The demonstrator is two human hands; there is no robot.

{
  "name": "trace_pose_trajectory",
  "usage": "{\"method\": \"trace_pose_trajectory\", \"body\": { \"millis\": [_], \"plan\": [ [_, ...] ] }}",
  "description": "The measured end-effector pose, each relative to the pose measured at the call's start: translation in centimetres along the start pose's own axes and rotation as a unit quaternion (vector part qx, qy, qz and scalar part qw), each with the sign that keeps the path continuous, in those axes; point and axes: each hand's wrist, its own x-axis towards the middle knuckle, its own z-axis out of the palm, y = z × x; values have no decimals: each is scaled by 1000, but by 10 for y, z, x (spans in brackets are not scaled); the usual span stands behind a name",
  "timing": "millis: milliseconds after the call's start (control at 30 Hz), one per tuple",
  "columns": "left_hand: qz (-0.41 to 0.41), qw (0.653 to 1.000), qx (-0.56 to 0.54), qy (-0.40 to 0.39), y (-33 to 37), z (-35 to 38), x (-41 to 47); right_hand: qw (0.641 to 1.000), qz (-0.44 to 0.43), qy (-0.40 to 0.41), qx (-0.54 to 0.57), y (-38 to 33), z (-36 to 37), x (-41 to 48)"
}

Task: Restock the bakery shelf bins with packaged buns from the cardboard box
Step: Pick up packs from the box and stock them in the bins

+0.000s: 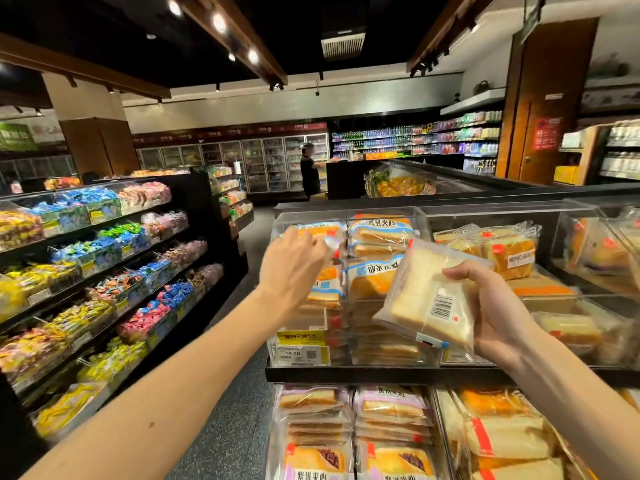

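candy shelves [86, 258]: far left across the aisle, I see tiers of bright wrapped sweets in clear trays
left hand [294, 268]: stretched out to the front of the upper-left bin, back of the hand toward me, fingers bent at its top edge; the tips are blurred, so I cannot tell if they pinch a pack or only touch one
price tag [301, 344]: yellow, low on that bin's front, reads 19.90
upper-left bin [346, 211]: clear acrylic, stacked high with blue-labelled packs [377, 233]
lower bins [349, 410]: under the shelf edge, purple-labelled packs lying flat
packaged bun [429, 296]: pale bread in a clear bag, barcode sticker facing me, tilted, up in the air in front of the upper-left bin, apart from the left hand
right hand [498, 306]: gripping the bag's right edge, thumb over the front, fingers hidden behind
right bin [509, 251]: just past the bag, I see packs with orange-red labels
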Motion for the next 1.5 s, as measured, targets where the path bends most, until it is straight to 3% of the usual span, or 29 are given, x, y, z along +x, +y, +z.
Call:
{"method": "trace_pose_trajectory", "body": {
  "millis": [100,167,233,500,600,667,733,767,833,867,900,1000,1033,1133,1233,1300,1400,1500],
  "plan": [
    [1,991,-50,-123,16,18,-8,1000,4,1,-4,0,-3,0],
    [-41,977,-143,-150,16,24,-8,1000,3,1,-1,-1,-4,1],
    [-52,972,-187,-132,15,34,-8,1000,-1,1,3,-2,-6,1],
    [20,994,-105,-8,7,53,-29,1000,-3,7,-13,-2,-4,1],
    [22,993,-116,22,7,52,-34,1000,-5,15,-21,-2,4,3],
    [7,984,-169,49,6,45,-34,997,-51,35,-55,-2,10,7],
    [-69,935,-342,65,7,21,-27,974,-151,60,-155,-2,19,13],
    [-126,879,-457,48,8,2,-21,944,-219,73,-235,-3,24,16],
    [-213,715,-665,-43,11,-33,-7,838,-367,61,-399,-5,37,22],
    [-231,650,-719,-89,10,-45,1,785,-420,33,-455,-4,45,25],
    [-236,611,-746,-125,8,-53,7,740,-454,-3,-497,-2,54,28],
    [-259,592,-750,-144,3,-64,16,625,-514,-65,-584,10,71,38],
    [-275,587,-750,-130,1,-61,15,607,-524,-73,-593,13,73,40],
    [-319,526,-779,-118,-8,-53,8,607,-534,-84,-582,12,69,49],
    [-346,491,-793,-106,-26,-45,3,557,-539,-56,-629,9,57,62],
    [-351,471,-802,-111,-39,-37,4,578,-509,-66,-634,10,54,68],
    [-376,459,-796,-120,-51,-22,9,582,-522,-50,-622,18,57,79],
    [-407,478,-769,-120,-55,-9,14,583,-529,-38,-616,28,71,88]
  ]
}}
